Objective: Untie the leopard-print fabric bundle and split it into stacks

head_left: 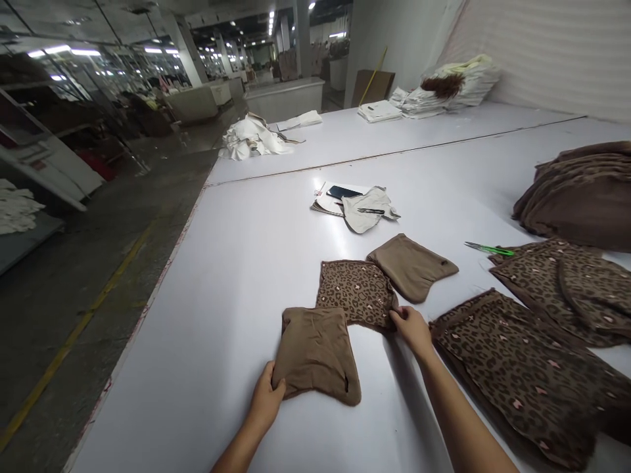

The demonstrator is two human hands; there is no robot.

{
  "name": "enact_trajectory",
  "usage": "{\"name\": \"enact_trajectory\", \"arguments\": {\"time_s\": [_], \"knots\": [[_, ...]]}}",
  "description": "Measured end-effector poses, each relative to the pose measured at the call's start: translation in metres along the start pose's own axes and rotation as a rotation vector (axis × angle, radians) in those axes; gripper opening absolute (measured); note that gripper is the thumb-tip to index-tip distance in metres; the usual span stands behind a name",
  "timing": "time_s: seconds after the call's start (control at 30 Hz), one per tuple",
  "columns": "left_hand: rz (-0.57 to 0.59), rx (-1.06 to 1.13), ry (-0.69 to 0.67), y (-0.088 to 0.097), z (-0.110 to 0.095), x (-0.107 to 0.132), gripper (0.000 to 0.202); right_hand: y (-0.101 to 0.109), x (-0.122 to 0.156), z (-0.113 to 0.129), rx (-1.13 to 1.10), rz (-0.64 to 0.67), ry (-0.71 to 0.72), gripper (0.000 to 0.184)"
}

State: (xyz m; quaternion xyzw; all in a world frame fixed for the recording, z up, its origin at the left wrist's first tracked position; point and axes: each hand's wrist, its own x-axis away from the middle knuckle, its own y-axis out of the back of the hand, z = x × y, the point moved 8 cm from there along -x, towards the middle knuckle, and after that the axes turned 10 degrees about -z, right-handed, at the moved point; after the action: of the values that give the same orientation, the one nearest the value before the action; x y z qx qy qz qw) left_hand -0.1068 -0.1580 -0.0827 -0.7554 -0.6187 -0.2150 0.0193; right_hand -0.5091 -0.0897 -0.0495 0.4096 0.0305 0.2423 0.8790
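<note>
My left hand grips the near-left corner of a plain brown fabric piece lying flat on the white table. My right hand pinches the near-right edge of a leopard-print fabric piece that lies just beyond the plain one and touches it. Another plain brown piece rests farther back to the right.
Stacks of leopard-print fabric lie at the right, with a pile of brown cloth behind. Green-handled scissors lie between them. Papers, a phone and a grey cloth sit mid-table. The table's left edge drops to the floor aisle.
</note>
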Motion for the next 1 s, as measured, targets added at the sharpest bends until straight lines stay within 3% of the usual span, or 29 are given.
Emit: {"name": "enact_trajectory", "arguments": {"time_s": [0.27,0.47,0.7,0.83,1.0], "knots": [[-0.025,0.011,-0.002,0.001,-0.003,0.002,0.036,-0.03,0.003,0.004,-0.612,0.307,-0.39,0.022],[-0.011,0.008,0.001,0.0,-0.002,0.0,0.034,-0.025,0.011,0.009,-0.84,0.398,-0.476,0.023],[-0.011,-0.003,0.0,0.0,-0.002,0.0,0.033,-0.026,0.016,0.011,-0.939,0.448,-0.563,0.023],[-0.015,-0.023,-0.011,0.0,-0.004,0.0,0.039,-0.015,0.004,0.038,-1.008,0.429,-0.538,0.023],[-0.052,-0.078,-0.045,0.002,-0.005,0.0,0.034,0.011,-0.012,0.095,-1.123,0.442,-0.476,0.016]]}}
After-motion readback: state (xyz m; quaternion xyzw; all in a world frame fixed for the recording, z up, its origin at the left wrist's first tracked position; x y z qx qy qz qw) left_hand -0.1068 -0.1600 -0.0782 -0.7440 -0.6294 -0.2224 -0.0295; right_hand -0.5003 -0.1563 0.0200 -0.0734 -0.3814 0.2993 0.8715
